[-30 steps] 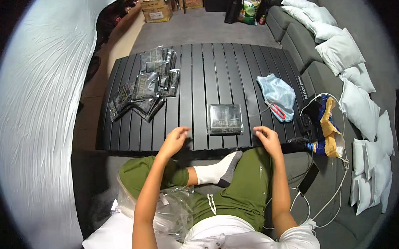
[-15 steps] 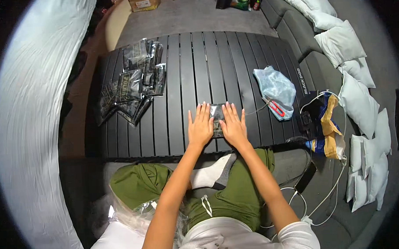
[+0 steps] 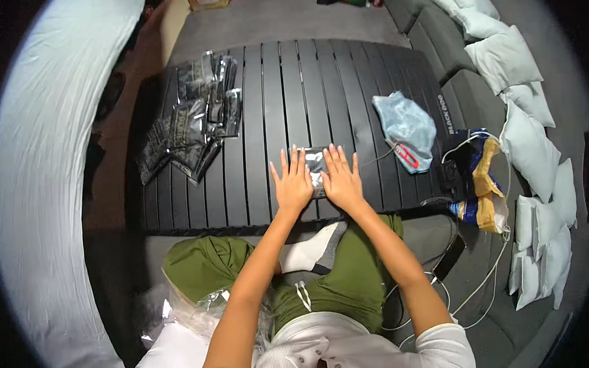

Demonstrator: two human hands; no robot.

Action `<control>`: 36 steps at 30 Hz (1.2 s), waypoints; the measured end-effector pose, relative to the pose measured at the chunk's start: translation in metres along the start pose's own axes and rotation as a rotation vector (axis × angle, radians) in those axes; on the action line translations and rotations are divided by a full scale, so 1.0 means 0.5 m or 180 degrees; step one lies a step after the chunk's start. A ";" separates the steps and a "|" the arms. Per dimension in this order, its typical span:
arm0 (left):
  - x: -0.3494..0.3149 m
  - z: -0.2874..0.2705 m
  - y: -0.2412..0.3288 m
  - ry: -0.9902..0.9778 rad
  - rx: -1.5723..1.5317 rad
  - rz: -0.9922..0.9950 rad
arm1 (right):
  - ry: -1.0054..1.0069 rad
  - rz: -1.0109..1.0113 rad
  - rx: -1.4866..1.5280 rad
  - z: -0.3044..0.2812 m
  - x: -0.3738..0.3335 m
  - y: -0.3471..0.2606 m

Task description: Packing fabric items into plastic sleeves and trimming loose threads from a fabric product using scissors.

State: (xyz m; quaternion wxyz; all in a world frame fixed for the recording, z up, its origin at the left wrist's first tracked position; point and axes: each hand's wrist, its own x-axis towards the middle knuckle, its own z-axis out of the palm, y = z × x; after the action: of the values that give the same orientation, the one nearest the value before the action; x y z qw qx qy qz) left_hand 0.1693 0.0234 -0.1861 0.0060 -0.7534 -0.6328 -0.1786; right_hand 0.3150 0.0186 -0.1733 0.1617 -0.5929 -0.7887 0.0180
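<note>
A dark packet in shiny clear plastic (image 3: 316,164) lies flat on the black slatted table (image 3: 266,120), close to its near edge. My left hand (image 3: 293,184) rests palm down over the packet's left side, fingers stretched forward and apart. Over the right side lies my right hand (image 3: 342,181), flat too, with its fingers spread. Between the two hands a glossy strip of the packet shows; the rest is covered. At the table's far left, several similar black plastic packets (image 3: 189,126) are heaped in an overlapping pile.
On the table's right lies a light blue cloth pouch (image 3: 406,128) with a red-handled tool (image 3: 406,156) on it. Beyond the right edge are a blue and gold bag (image 3: 490,183), white cables and a dark phone-like slab (image 3: 449,260). White cushions (image 3: 504,56) line the grey sofa.
Both hands have stayed flat on the packet, the left one's fingers spreading slightly wider. The view has shifted a little, so the table appears slightly higher.
</note>
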 end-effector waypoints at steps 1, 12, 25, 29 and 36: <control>-0.001 0.003 -0.002 0.0089 0.0002 0.0026 | 0.0062 -0.0087 -0.0003 -0.001 -0.006 0.002; -0.013 -0.089 -0.041 -0.1441 -0.4611 -0.2427 | 0.0229 0.2591 0.4381 -0.011 -0.063 0.000; -0.106 -0.257 -0.013 -0.1064 -0.6754 -0.2800 | -0.0413 0.1775 0.6600 -0.227 -0.138 -0.032; -0.117 -0.303 0.012 -0.1649 -0.7044 -0.2143 | -0.0341 0.1634 0.6665 -0.241 -0.150 -0.016; -0.132 -0.322 0.004 -0.1615 -0.7265 -0.2046 | -0.0386 0.1493 0.6609 -0.269 -0.154 -0.022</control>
State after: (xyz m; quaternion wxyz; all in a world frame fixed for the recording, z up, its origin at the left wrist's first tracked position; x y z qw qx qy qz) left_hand 0.1203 -0.0779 -0.0531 -0.8303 -0.1475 -0.2527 -0.4744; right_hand 0.3610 -0.0791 -0.0614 0.5408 -0.2998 -0.2599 0.7417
